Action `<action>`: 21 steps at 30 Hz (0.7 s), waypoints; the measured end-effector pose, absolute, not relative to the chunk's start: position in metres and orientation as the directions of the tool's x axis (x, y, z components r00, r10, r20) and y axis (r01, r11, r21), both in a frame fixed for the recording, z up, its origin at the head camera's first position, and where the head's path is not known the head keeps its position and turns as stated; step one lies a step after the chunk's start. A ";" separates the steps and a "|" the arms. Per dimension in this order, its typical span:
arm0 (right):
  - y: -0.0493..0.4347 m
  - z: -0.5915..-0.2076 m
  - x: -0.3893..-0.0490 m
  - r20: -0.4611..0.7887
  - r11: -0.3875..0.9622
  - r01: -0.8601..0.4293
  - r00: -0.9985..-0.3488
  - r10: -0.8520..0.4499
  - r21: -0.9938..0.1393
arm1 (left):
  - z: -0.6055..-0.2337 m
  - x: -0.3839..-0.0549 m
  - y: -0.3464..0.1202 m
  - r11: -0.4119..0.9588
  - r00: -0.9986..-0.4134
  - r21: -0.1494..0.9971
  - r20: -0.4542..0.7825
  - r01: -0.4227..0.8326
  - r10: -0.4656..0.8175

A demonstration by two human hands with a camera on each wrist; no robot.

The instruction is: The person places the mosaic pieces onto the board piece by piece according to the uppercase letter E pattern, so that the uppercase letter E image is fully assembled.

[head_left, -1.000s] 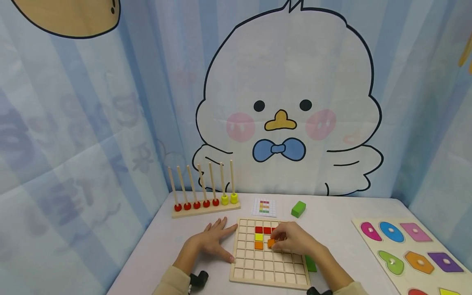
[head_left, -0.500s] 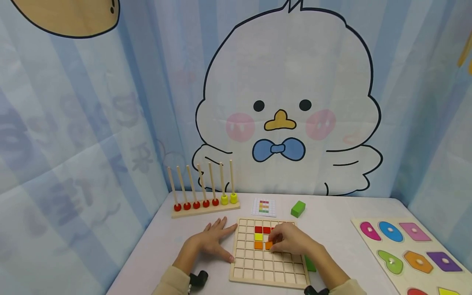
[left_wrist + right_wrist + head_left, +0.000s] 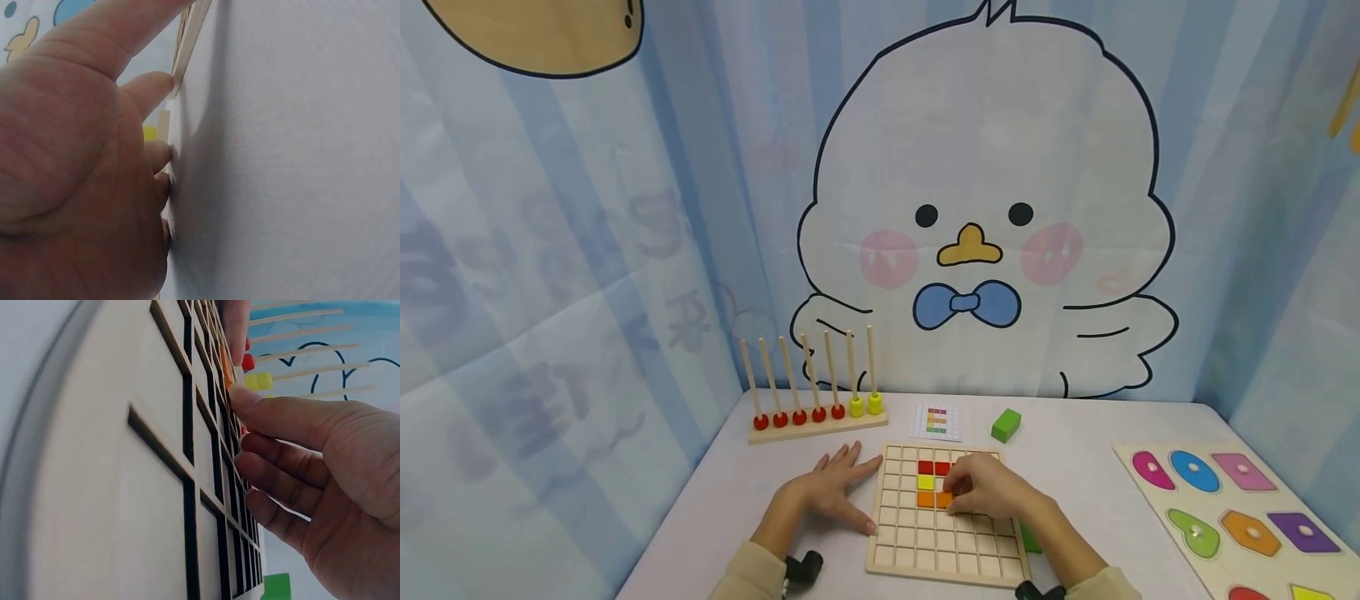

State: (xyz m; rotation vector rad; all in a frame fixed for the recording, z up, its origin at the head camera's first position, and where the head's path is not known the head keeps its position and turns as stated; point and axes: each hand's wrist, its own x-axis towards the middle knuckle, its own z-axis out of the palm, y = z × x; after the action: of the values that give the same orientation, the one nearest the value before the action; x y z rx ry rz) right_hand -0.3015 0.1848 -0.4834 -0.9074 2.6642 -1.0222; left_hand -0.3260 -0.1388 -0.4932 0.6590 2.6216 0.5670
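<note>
A wooden grid board lies on the white table. In it sit red blocks, a yellow block and an orange block. My right hand pinches a second orange block at the board's surface, directly right of the first one. In the right wrist view the thumb touches the orange piece, and the other fingertips are partly hidden behind it. My left hand is spread flat on the table, index finger and thumb against the board's left edge.
Behind the board stand a peg rack with red and yellow beads, a small pattern card and a green block. More green shows beside the board under my right forearm. A shape puzzle board lies at the right.
My right hand has moved slightly left with the orange block, which now lies flush beside the first orange one. The left hand has stayed in place.
</note>
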 end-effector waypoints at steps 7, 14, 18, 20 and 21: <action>0.184 -0.486 -0.302 0.086 0.587 -0.494 -0.807 -0.585 -0.641 | -0.494 -0.326 -0.139 0.812 -0.822 0.455 -0.250 0.366 0.511; 0.186 -0.486 -0.300 0.101 0.572 -0.503 -0.801 -0.590 -0.649 | -0.494 -0.325 -0.139 0.813 -0.824 0.463 -0.257 0.353 0.505; 0.192 -0.480 -0.298 0.107 0.582 -0.483 -0.821 -0.561 -0.654 | -0.494 -0.326 -0.139 0.813 -0.823 0.462 -0.259 0.355 0.506; 0.197 -0.476 -0.297 0.108 0.588 -0.457 -0.841 -0.531 -0.667 | -0.494 -0.326 -0.139 0.814 -0.822 0.458 -0.261 0.357 0.507; 0.200 -0.474 -0.297 0.110 0.590 -0.445 -0.850 -0.516 -0.674 | -0.493 -0.326 -0.139 0.815 -0.822 0.456 -0.260 0.358 0.507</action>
State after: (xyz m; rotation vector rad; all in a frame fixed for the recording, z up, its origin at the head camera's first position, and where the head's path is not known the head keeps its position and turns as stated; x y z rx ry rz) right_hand -0.2968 0.1996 -0.4736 -0.8227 2.7140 -1.1089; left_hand -0.3258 -0.1393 -0.4932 0.6514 2.6267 0.5548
